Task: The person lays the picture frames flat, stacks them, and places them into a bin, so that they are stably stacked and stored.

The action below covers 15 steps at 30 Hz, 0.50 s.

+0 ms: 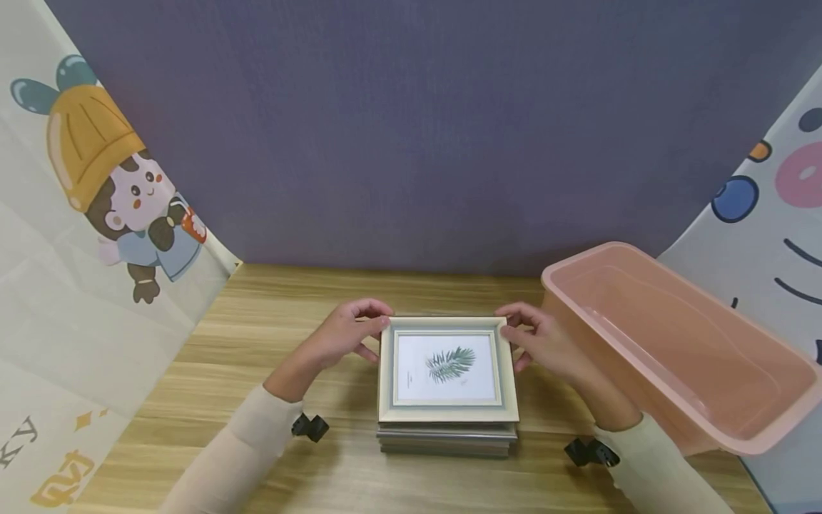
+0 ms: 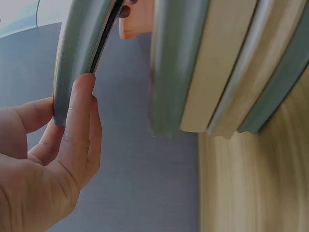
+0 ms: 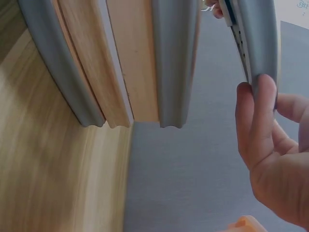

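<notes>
Both hands hold a picture frame [image 1: 448,414] with a pale, grey-lined border and a print of a green leaf. My left hand [image 1: 347,332] pinches its far left corner, thumb on top. At the far right corner my right hand [image 1: 536,339] grips it the same way. In the left wrist view, fingers [image 2: 79,111] press the frame's underside. A gap shows between this frame and a stack of picture frames [image 1: 446,446] below it. Grey-green and wood-coloured edges of the stack [image 3: 140,63] appear in the right wrist view.
A pink plastic bin [image 1: 642,357] stands to the right, close to my right forearm. The wooden tabletop [image 1: 257,314] runs back to a dark blue-grey wall panel [image 1: 398,143]. Cartoon-printed sheets [image 1: 38,214] hang at both sides.
</notes>
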Available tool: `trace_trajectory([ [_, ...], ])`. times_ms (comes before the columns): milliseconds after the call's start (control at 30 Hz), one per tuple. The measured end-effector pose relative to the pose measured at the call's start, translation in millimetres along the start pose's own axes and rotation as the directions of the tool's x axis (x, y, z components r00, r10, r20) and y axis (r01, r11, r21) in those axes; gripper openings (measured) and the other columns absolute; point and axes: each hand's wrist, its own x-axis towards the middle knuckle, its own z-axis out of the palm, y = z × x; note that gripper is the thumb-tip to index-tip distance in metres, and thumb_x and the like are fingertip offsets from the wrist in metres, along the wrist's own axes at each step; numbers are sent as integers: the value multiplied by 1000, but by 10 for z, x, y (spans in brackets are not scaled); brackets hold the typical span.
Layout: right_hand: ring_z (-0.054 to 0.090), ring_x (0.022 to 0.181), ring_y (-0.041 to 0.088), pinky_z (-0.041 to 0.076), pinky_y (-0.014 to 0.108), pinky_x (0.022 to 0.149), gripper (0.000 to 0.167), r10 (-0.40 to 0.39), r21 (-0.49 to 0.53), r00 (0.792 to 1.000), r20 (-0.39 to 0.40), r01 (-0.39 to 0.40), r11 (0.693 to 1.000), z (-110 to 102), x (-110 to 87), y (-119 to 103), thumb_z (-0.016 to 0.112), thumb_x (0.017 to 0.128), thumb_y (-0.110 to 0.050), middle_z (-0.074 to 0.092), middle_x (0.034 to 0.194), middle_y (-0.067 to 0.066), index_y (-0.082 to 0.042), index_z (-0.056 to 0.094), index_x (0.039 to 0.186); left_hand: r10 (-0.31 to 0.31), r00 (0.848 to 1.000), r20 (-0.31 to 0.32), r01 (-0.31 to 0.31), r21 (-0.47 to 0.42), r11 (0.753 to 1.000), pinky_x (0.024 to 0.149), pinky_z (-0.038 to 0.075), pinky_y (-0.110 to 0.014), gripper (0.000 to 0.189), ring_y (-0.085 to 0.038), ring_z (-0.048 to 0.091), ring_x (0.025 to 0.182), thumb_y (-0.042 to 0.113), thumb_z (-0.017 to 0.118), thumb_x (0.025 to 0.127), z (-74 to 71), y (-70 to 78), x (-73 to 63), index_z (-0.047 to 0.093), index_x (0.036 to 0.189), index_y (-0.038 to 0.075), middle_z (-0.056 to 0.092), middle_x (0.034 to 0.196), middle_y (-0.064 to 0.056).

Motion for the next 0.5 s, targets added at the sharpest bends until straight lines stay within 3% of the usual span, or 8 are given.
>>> trace_trajectory([
  [200,65,68,19,60,54,54,36,51,-39,999,12,-51,998,19,-3,63,66,99,-14,56,99,22,-1,58,131,-13,1000,18,13,-6,1000,67,65,-42,23,-23,64,93,16,61,102,5,-86,44,65,122,4,58,113,-11],
  [500,64,71,19,60,38,52,34,62,-61,998,23,-60,996,44,14,168,66,99,-14,60,99,22,-1,58,130,-35,998,49,36,-9,999,69,65,-41,25,-21,61,94,15,60,103,-3,-191,118,63,125,3,56,112,-11],
])
